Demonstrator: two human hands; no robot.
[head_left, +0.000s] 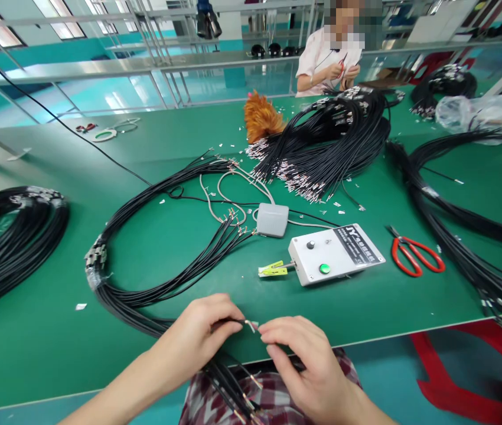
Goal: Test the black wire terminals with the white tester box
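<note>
My left hand is closed, pinching a thin black cable near its stripped end. Short white and coloured wire ends stick out past the fingertips. My right hand is curled close by, with its fingertips at the tips of these wires. More black cables from the same bundle hang over the table edge onto my lap, their wire ends bare. The looped bundle lies to the left, with metal connectors gathered at its bend.
Beyond my hands lie a white control box with a yellow-green clip-like tip, a grey box and red-handled pliers. A large cable pile and an orange duster are farther back. Across the table sits a person.
</note>
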